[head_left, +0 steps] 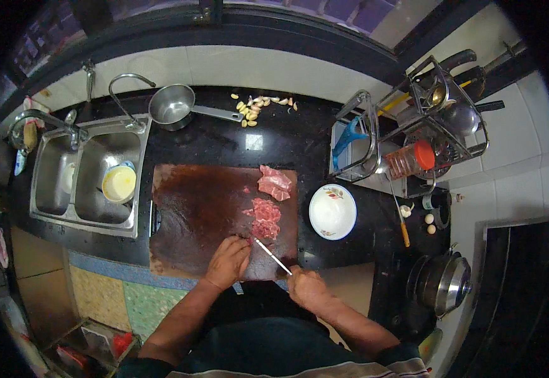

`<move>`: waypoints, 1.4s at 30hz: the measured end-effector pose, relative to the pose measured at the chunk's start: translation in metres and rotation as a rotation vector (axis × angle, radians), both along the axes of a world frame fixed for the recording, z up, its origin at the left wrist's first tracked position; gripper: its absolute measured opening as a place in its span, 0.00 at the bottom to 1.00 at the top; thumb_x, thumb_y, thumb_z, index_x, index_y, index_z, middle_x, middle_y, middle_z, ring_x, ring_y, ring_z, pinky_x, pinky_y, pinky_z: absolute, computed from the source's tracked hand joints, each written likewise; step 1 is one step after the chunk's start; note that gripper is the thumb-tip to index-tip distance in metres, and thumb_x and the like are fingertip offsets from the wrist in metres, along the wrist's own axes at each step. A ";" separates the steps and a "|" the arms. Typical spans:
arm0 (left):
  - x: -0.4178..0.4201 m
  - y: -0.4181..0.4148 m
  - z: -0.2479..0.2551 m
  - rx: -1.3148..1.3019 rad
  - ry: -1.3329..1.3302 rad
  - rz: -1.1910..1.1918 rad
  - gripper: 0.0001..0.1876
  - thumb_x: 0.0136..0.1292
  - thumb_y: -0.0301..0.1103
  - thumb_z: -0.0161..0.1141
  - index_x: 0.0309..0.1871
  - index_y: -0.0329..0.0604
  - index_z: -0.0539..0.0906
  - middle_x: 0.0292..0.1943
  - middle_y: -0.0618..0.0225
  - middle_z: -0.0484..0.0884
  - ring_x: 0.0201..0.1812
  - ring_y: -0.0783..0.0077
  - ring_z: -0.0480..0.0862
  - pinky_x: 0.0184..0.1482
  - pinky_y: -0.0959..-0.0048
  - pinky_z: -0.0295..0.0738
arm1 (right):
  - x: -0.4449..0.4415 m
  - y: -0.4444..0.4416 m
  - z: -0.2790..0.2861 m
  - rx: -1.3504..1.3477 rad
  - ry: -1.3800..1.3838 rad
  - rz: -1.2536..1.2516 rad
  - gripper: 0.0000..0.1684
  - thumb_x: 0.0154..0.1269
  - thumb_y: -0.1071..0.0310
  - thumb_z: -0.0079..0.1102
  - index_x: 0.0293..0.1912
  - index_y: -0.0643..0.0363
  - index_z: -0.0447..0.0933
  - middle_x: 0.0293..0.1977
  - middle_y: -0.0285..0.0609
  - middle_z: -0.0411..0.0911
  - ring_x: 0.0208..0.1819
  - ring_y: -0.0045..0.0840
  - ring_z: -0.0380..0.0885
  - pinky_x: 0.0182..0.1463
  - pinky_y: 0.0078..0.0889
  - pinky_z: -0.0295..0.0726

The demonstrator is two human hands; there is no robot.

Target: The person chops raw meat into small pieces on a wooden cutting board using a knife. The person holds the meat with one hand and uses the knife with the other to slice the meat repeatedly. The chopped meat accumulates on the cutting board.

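Note:
My right hand grips a knife, whose blade shows nearly edge-on as a thin bright line slanting up and left. The blade's tip reaches the near side of a heap of sliced raw red meat on a brown wooden cutting board. Just left of the tip, my left hand rests on the board with fingers curled against a small bit of meat, which they mostly hide. A larger piece of raw meat lies at the board's far right corner.
A white bowl with a leaf pattern stands right of the board. Peeled garlic cloves and a steel saucepan sit behind it. Left is a double steel sink; right are a wire rack and a lidded pot.

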State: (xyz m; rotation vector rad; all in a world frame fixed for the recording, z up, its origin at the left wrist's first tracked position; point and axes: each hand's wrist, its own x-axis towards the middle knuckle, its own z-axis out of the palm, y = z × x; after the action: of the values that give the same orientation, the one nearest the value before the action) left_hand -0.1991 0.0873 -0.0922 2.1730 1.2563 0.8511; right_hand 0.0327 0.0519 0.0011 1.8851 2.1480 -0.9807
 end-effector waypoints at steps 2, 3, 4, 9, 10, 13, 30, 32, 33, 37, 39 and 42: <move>0.001 0.000 0.000 -0.007 0.009 0.017 0.14 0.53 0.24 0.67 0.45 0.38 0.85 0.51 0.61 0.82 0.57 0.53 0.77 0.62 0.61 0.74 | -0.004 -0.002 -0.005 0.006 -0.031 0.052 0.14 0.70 0.66 0.45 0.41 0.67 0.74 0.30 0.63 0.82 0.33 0.56 0.84 0.39 0.56 0.84; 0.001 -0.001 0.000 -0.013 0.011 0.026 0.14 0.53 0.24 0.67 0.45 0.38 0.85 0.51 0.61 0.82 0.57 0.53 0.77 0.62 0.61 0.74 | -0.005 -0.004 -0.009 -0.015 -0.070 0.077 0.14 0.70 0.67 0.44 0.42 0.68 0.74 0.31 0.63 0.82 0.34 0.55 0.84 0.39 0.56 0.84; 0.002 0.000 0.000 -0.024 0.014 0.020 0.14 0.53 0.24 0.67 0.45 0.38 0.85 0.50 0.61 0.82 0.57 0.53 0.77 0.61 0.61 0.74 | -0.006 -0.005 -0.011 -0.037 -0.108 0.103 0.14 0.70 0.67 0.43 0.43 0.68 0.74 0.31 0.62 0.82 0.34 0.55 0.85 0.39 0.56 0.84; 0.003 -0.001 -0.003 -0.022 0.000 0.031 0.13 0.53 0.24 0.67 0.44 0.37 0.85 0.48 0.61 0.82 0.56 0.53 0.77 0.60 0.62 0.74 | -0.011 -0.004 -0.005 -0.146 -0.082 0.048 0.14 0.69 0.69 0.43 0.44 0.69 0.74 0.34 0.66 0.82 0.37 0.56 0.84 0.43 0.57 0.83; 0.003 -0.002 -0.001 -0.029 -0.004 0.030 0.13 0.53 0.24 0.67 0.44 0.37 0.85 0.48 0.60 0.82 0.55 0.53 0.77 0.60 0.62 0.74 | -0.013 0.002 -0.002 -0.187 -0.059 0.035 0.14 0.68 0.69 0.43 0.44 0.69 0.74 0.35 0.67 0.81 0.37 0.57 0.84 0.44 0.57 0.83; 0.004 -0.001 0.005 -0.050 -0.014 0.026 0.13 0.53 0.23 0.67 0.44 0.36 0.85 0.47 0.60 0.82 0.55 0.53 0.77 0.59 0.63 0.75 | -0.031 0.023 0.002 -0.182 -0.045 0.030 0.14 0.68 0.70 0.43 0.43 0.70 0.76 0.37 0.70 0.81 0.39 0.59 0.83 0.45 0.58 0.82; 0.003 -0.006 0.005 -0.018 -0.032 0.062 0.13 0.55 0.23 0.67 0.45 0.36 0.84 0.50 0.59 0.81 0.55 0.52 0.78 0.59 0.60 0.76 | -0.009 0.012 -0.002 -0.256 -0.043 0.056 0.14 0.68 0.68 0.45 0.44 0.68 0.74 0.35 0.69 0.81 0.41 0.61 0.82 0.47 0.61 0.81; 0.005 -0.004 0.007 -0.043 -0.030 0.063 0.13 0.54 0.22 0.68 0.44 0.36 0.84 0.49 0.60 0.81 0.55 0.52 0.78 0.58 0.61 0.76 | -0.013 0.005 -0.015 -0.236 -0.026 0.032 0.14 0.69 0.68 0.44 0.45 0.68 0.74 0.36 0.68 0.81 0.41 0.61 0.83 0.47 0.60 0.82; 0.005 -0.004 0.008 -0.057 -0.029 0.067 0.13 0.54 0.22 0.68 0.44 0.36 0.84 0.48 0.60 0.81 0.55 0.52 0.78 0.58 0.61 0.76 | -0.016 0.003 -0.018 -0.228 -0.018 0.023 0.14 0.69 0.68 0.43 0.45 0.68 0.74 0.36 0.68 0.82 0.41 0.60 0.83 0.46 0.60 0.82; 0.006 -0.004 0.008 -0.063 -0.032 0.073 0.13 0.53 0.22 0.68 0.43 0.36 0.84 0.46 0.59 0.80 0.54 0.51 0.77 0.57 0.61 0.76 | -0.020 0.002 -0.013 -0.233 -0.052 0.016 0.15 0.69 0.70 0.42 0.46 0.69 0.73 0.37 0.68 0.82 0.42 0.59 0.83 0.47 0.59 0.82; 0.006 -0.003 0.007 -0.071 -0.045 0.076 0.13 0.52 0.22 0.68 0.42 0.36 0.84 0.45 0.58 0.80 0.53 0.51 0.77 0.57 0.61 0.76 | -0.019 0.007 -0.003 -0.257 -0.056 0.055 0.15 0.68 0.71 0.42 0.47 0.70 0.73 0.37 0.68 0.82 0.42 0.59 0.84 0.47 0.58 0.83; 0.006 -0.005 0.010 -0.078 -0.015 0.082 0.12 0.52 0.22 0.68 0.41 0.36 0.84 0.44 0.57 0.80 0.53 0.50 0.77 0.56 0.60 0.75 | -0.021 0.009 0.009 -0.240 -0.064 0.070 0.15 0.68 0.72 0.41 0.47 0.70 0.73 0.37 0.67 0.82 0.41 0.58 0.84 0.47 0.56 0.84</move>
State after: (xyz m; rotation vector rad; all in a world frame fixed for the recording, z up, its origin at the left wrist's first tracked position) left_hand -0.1928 0.0822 -0.0819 2.0628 1.3564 0.8346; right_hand 0.0120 0.0605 0.0103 1.6948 1.9476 -1.0937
